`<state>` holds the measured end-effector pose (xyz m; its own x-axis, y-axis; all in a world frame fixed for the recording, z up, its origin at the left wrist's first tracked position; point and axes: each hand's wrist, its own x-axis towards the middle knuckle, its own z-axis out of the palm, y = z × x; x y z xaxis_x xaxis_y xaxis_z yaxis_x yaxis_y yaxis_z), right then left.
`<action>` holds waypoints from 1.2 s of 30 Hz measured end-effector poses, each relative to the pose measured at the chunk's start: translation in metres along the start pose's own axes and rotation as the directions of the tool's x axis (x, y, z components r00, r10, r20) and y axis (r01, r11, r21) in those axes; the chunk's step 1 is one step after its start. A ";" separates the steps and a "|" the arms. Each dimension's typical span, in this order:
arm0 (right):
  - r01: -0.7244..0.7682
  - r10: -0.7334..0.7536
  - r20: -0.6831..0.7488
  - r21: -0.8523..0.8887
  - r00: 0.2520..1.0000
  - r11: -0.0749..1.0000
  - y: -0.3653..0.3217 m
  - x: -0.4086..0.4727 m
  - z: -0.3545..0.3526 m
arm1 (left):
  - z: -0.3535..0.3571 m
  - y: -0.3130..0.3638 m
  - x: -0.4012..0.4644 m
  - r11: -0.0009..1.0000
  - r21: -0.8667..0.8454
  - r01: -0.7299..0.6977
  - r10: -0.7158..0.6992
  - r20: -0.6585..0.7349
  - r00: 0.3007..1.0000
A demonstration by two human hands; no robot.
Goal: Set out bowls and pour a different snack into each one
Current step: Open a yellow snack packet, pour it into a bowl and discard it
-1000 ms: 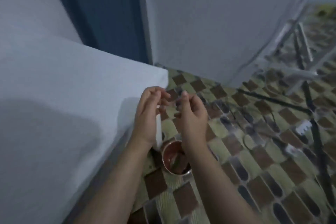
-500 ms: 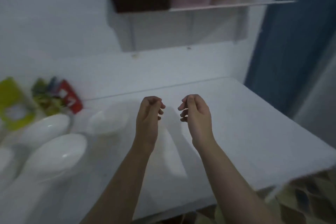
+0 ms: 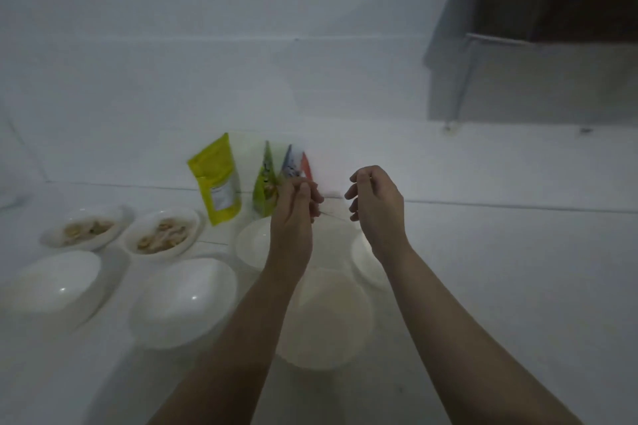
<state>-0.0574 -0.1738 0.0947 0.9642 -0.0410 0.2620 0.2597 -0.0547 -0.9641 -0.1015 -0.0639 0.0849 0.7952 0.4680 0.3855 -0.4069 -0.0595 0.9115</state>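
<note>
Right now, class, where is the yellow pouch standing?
In the head view, the yellow pouch stands left of centre against the wall, just behind the right filled bowl and left of the green pouch.

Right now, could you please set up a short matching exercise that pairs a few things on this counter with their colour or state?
Things:
1. far-left back bowl
2. front middle bowl
3. tall pouch
4. left hand

Descriptions:
A. yellow, standing by the wall
B. holds a pale snack
C. raised above the bowls, fingers curled
D. white and with nothing in it

Pairs: 1-B, 2-D, 3-A, 4-C
</note>
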 end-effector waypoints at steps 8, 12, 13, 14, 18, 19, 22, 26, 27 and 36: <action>0.081 -0.090 -0.038 -0.195 0.995 0.977 0.020 0.044 0.096 | -0.073 -0.033 0.098 0.990 0.120 -0.078 0.075 0.031 0.997; 0.133 -0.140 -0.010 -0.245 0.990 0.960 0.027 0.066 0.126 | -0.087 -0.046 0.130 0.979 0.188 -0.080 0.082 -0.001 0.997; 0.155 -0.159 0.002 -0.254 0.987 0.955 0.028 0.071 0.133 | -0.091 -0.051 0.138 0.968 0.233 -0.096 0.099 -0.003 0.995; 0.178 -0.182 0.012 -0.273 0.983 0.945 0.028 0.076 0.140 | -0.096 -0.057 0.146 0.952 0.288 -0.107 0.114 -0.009 0.993; 0.240 -0.233 0.059 -0.301 0.971 0.923 0.031 0.099 0.163 | -0.116 -0.084 0.184 0.785 0.587 -0.195 0.273 -0.046 0.961; 0.257 -0.248 0.068 -0.305 0.966 0.917 0.032 0.104 0.167 | -0.120 -0.090 0.195 0.686 0.696 -0.212 0.330 -0.039 0.943; 0.351 -0.332 0.114 -0.344 0.936 0.871 0.036 0.116 0.184 | -0.129 -0.106 0.227 0.400 0.904 -0.149 0.343 0.003 0.939; 0.446 -0.411 0.175 -0.406 0.894 0.798 0.040 0.126 0.204 | -0.136 -0.127 0.260 0.137 0.990 0.018 0.102 -0.032 0.994; 0.447 -0.409 0.180 -0.413 0.894 0.794 0.041 0.128 0.208 | -0.136 -0.129 0.266 0.093 0.994 0.050 0.052 -0.055 0.997; 0.352 -0.311 0.166 -0.432 0.936 0.831 0.057 0.131 0.217 | -0.140 -0.121 0.276 0.240 0.948 0.207 -0.186 -0.164 0.969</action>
<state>0.0955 0.0344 0.0652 0.8307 0.1442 0.5377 0.5319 -0.4905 -0.6903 0.1041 0.1957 0.0610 0.7720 0.6093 0.1807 0.4933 -0.7538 0.4342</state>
